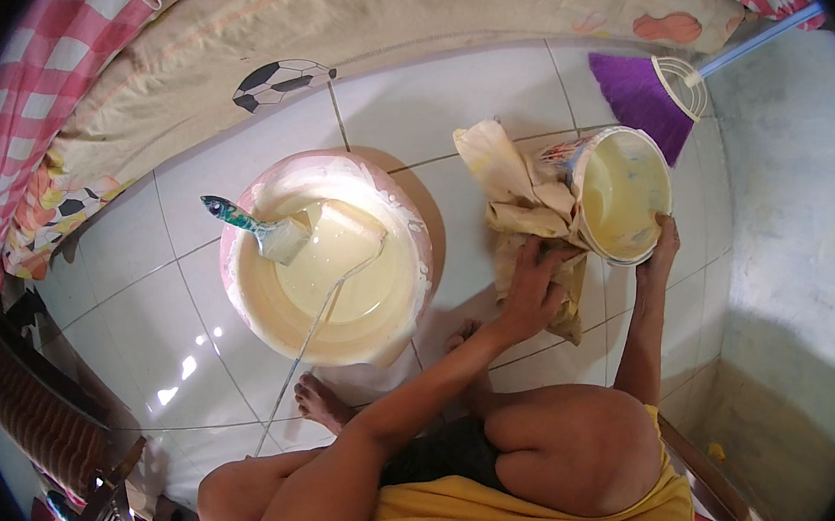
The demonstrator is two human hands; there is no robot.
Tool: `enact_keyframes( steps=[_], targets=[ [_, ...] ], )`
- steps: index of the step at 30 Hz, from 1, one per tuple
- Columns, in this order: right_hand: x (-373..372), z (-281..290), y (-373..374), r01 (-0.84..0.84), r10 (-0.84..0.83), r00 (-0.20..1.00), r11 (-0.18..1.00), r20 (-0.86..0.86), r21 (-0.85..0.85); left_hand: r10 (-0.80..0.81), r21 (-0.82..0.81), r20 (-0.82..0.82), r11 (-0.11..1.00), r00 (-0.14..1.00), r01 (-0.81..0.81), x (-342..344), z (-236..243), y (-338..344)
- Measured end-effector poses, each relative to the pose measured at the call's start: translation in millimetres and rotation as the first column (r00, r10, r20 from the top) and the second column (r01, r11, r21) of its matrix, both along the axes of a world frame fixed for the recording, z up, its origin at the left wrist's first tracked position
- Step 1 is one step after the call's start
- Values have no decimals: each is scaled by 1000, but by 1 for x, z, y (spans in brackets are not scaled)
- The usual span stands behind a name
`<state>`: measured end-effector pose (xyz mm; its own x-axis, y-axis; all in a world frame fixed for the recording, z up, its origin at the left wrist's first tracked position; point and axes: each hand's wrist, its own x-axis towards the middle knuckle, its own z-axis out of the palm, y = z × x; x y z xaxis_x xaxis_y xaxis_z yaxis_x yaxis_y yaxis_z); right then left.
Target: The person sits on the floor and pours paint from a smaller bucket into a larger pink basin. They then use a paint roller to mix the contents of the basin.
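Note:
My right hand (663,242) grips the rim and side of a tilted white bucket (620,200) with pale cream paint inside. My left hand (539,282) is on crumpled brown paper (518,205) at the bucket's near left, fingers curled on it. To the left, a wide pinkish tub (408,250) holds cream paint. A brush (238,214) with a patterned teal handle rests across its rim, and a roller (340,282) lies in it, its long metal handle reaching out over the near edge.
A purple broom (648,107) leans at the back right by a pale wall (797,177). A cloth-covered mattress (194,28) runs along the back and left. Dark furniture (53,396) stands at the lower left. My bare legs and feet are on the tiled floor (182,308).

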<state>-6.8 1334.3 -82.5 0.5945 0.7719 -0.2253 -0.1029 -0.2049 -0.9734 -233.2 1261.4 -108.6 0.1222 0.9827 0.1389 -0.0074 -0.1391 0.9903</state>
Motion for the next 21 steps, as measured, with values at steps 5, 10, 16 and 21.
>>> enact_keyframes(
  steps=[5,10,16,21],
  targets=[
    [-3,-9,-1,15,-14,1000,998,-8,66,99,-156,119,985,988,-80,-11,-12,1],
    [3,-6,-5,1,7,998,993,-67,115,104,-144,425,989,899,-46,-37,-7,44],
    [3,3,-3,-67,75,995,991,-64,119,532,-306,125,824,837,-478,-45,-50,92],
    [8,37,-9,-65,70,997,989,-30,130,681,-247,-123,683,722,-687,-29,-55,68]
  ],
)
